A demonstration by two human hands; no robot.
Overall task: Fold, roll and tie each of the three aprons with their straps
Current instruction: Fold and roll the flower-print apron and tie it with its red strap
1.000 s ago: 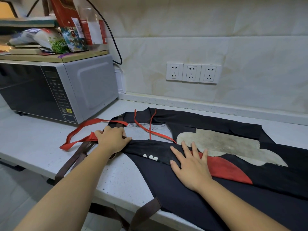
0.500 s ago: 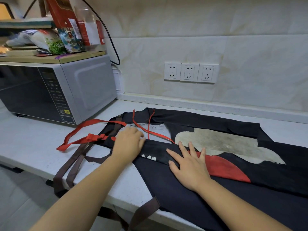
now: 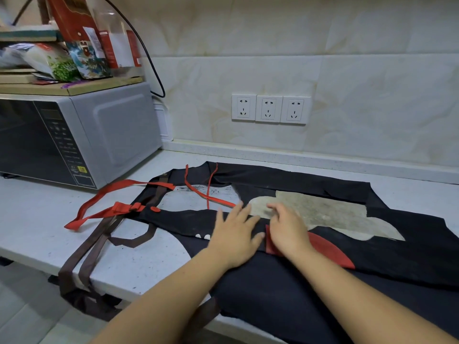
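**Flatten the fold before you roll**

The aprons (image 3: 387, 264) lie spread across the tabletop (image 3: 34, 219), dark cloth overlapping dark cloth, so you cannot tell from here where one ends and the next begins. Your left hand (image 3: 236, 235) lies flat with fingers straight, pressing on the near folded band of black fabric. Your right hand (image 3: 289, 228) sits just beside it, fingers loosely bent and tips on the cloth by the red patch (image 3: 327, 249). It appears to grip nothing.

This looks like the smoothing stage of a fold. Keep both palms low and sweep them apart along the band, so wrinkles are pushed out to the ends rather than trapped in the middle. Check that the folded edge runs straight before going on, because a crooked fold will likely give a lopsided roll.

Mind the straps. The red straps (image 3: 99, 209) trail off to the left, and the brown straps (image 3: 82, 254) hang over the tabletop's front edge, where their weight could drag the cloth. Leave them outside the fold, since you need them free for tying. The thin red ties (image 3: 198, 192) cross the gap near the neck, so keep them from being tucked under.
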